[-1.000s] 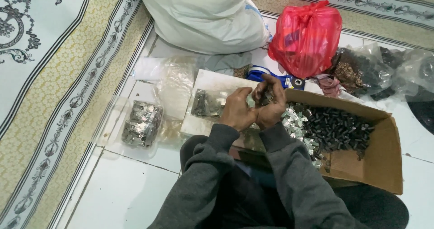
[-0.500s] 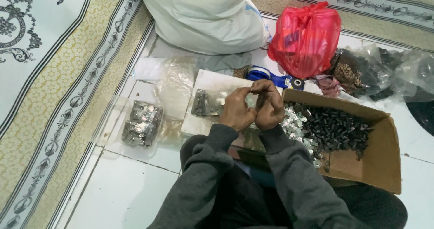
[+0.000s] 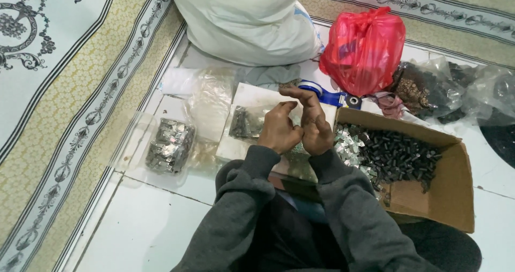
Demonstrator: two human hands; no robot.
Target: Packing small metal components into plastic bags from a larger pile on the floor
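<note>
Both hands are raised together just left of the open brown cardboard box [image 3: 429, 197], wrists close and backs toward the camera. The left hand [image 3: 279, 130] has its fingers curled inward, thumb and forefinger tips nearly meeting; whether anything is pinched between them cannot be told. The right hand [image 3: 311, 124] touches it, its fingers bent over at the top and reaching leftward, loosely open.

The box holds a heap of small dark cylindrical metal parts [image 3: 399, 154], with shiny silvery flat pieces [image 3: 348, 143] piled at its left end, nearest the hands. Left of the box, under the hands, lies a white flat board [image 3: 252, 97] bearing a little pile of grey metal pieces [image 3: 244, 123]. Farther left of the box is a clear plastic bag of silvery parts [image 3: 169, 146].

Half a second ago the two hands were clasped tight around something small; now the right fingers have lifted and spread above the left.
</note>
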